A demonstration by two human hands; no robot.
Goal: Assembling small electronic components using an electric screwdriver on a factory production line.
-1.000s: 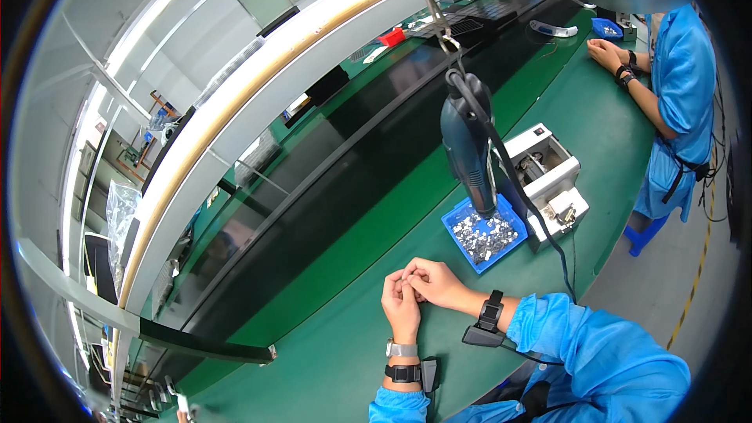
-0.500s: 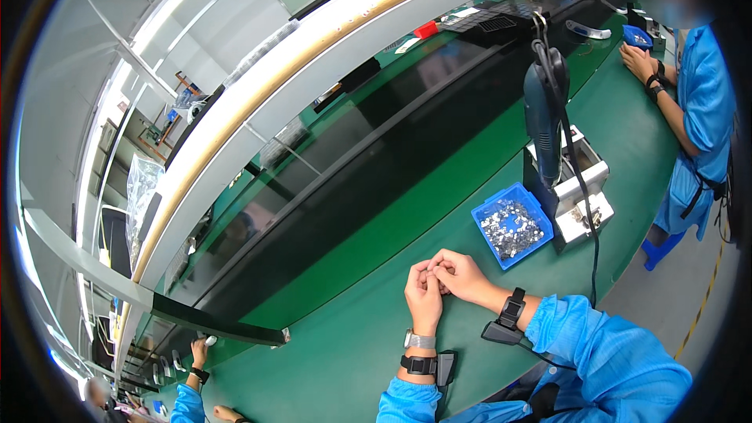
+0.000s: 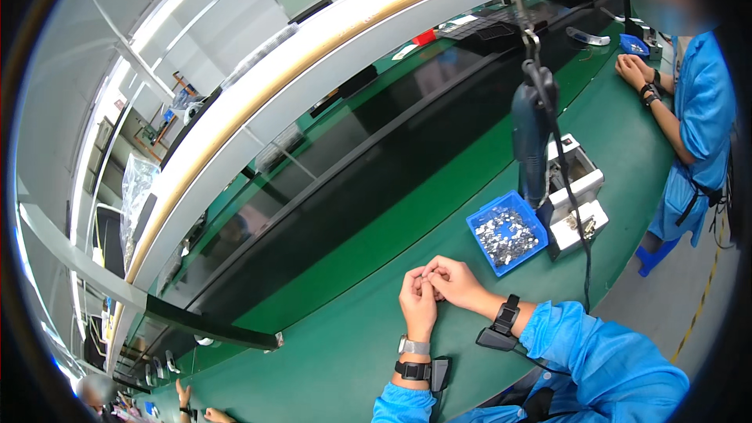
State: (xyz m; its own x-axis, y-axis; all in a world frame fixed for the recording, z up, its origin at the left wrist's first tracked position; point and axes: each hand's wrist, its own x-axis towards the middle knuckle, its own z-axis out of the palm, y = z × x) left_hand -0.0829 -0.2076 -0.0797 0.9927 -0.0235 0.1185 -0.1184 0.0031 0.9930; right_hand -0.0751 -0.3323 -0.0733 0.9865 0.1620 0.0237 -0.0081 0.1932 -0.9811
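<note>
My left hand (image 3: 417, 302) and my right hand (image 3: 456, 283) meet above the green tabletop, their fingertips pinched together. Whatever lies between the fingers is too small and covered to make out. Just beyond my right hand stands a blue tray (image 3: 540, 244) with many small silver and black parts (image 3: 505, 235) in it. To the right of the tray is a pale metal box-like holder (image 3: 578, 227) with small brass-coloured pieces. A dark electric screwdriver (image 3: 531, 141) hangs upright from a hook over the tray and holder.
A black conveyor belt (image 3: 392, 141) runs along the bench behind the hands, under a shelf beam (image 3: 329, 55). A co-worker in blue (image 3: 697, 110) sits at the far right with hands on the bench. Another person's hands (image 3: 184, 395) show at lower left. A dark cable (image 3: 586, 258) drops beside the holder.
The whole view has shifted slightly. My hands stay pinched together at the same place on the bench. At lower left, the other person's raised hand has moved back from the bench's far side.
</note>
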